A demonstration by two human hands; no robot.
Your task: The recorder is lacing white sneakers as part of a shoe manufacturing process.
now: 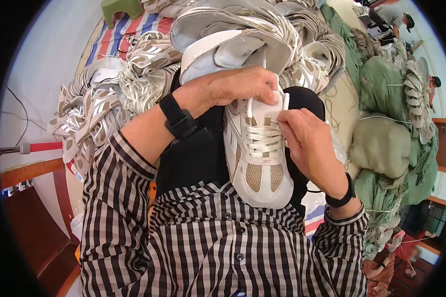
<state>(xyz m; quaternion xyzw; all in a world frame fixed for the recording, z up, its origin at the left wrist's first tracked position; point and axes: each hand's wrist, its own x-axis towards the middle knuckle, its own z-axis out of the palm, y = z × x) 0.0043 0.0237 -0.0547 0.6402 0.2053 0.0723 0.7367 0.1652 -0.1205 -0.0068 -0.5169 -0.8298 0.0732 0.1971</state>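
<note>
As the shoe (266, 180) sits on my lap (191, 166), its laces (262, 138) face up. My left hand (243, 85) pinches the tongue (269, 108), seemingly steadying it; my right hand (311, 141), the right eyelet edge (284, 151).

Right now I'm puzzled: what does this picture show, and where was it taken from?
No robot here: just a person's two bare hands, seen by a wide camera on their head, looking down. Over the lap in black trousers is a beige-and-white laced shoe, toe toward the body. The left hand grips it near the tongue; the right hand is beside its cream laces, though what it pinches is unclear. Stacked beige shoe parts lie ahead and left; bulging green cloth bundles lie right.
</note>
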